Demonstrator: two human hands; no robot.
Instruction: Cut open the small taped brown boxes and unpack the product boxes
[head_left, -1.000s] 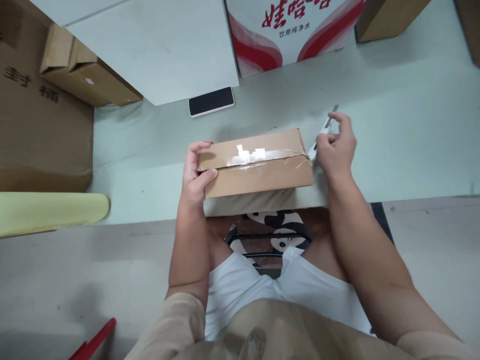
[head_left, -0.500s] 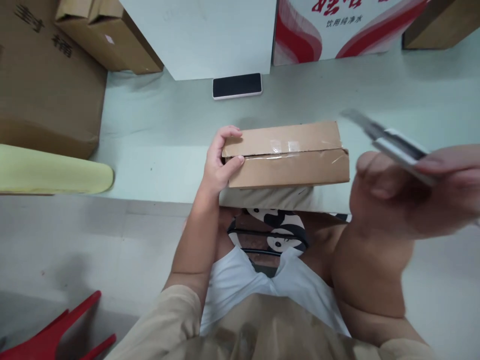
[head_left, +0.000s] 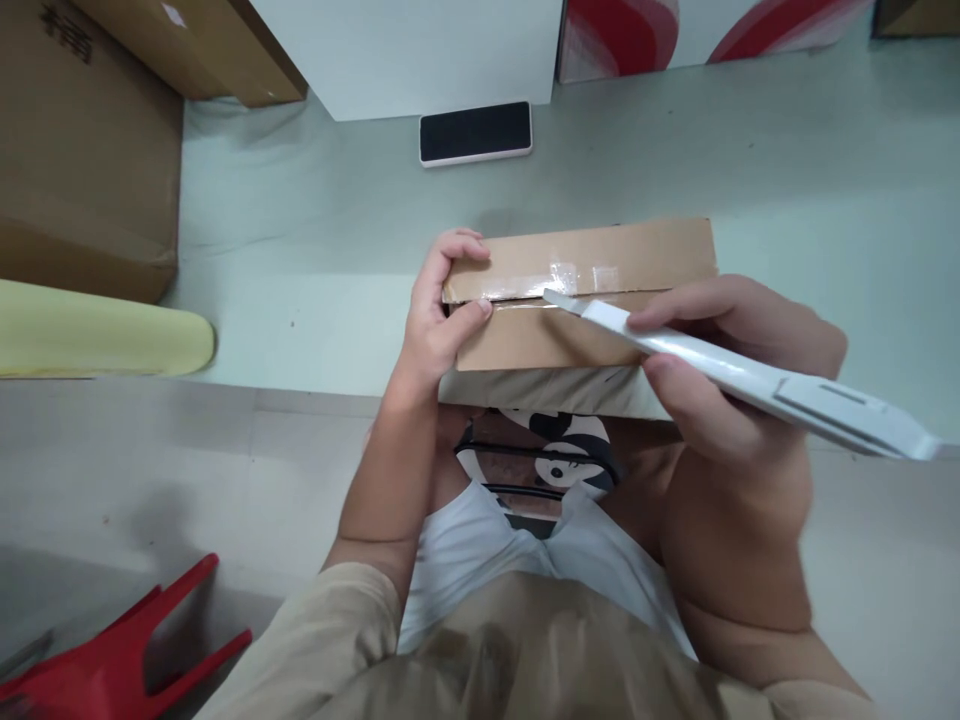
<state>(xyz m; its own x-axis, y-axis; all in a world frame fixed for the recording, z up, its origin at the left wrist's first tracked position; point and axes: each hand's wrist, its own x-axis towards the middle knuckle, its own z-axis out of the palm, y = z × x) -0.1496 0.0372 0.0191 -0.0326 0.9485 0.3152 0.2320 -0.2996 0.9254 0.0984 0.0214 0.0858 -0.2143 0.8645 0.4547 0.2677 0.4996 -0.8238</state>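
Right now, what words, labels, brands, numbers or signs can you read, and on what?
"桶": blurred dark print on the large brown carton at left.
White patch on the smaller carton beyond: too small to read.
None legible on the utility knife, taped cardboard box, smartphone or red-and-white carton.

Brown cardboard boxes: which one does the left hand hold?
The taped box in the middle: the left hand grips its left end. No hand touches the other brown boxes at left and upper right.

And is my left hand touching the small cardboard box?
Touching. The head view shows your left hand gripping the left end of the small cardboard box, thumb and fingers on its surface.
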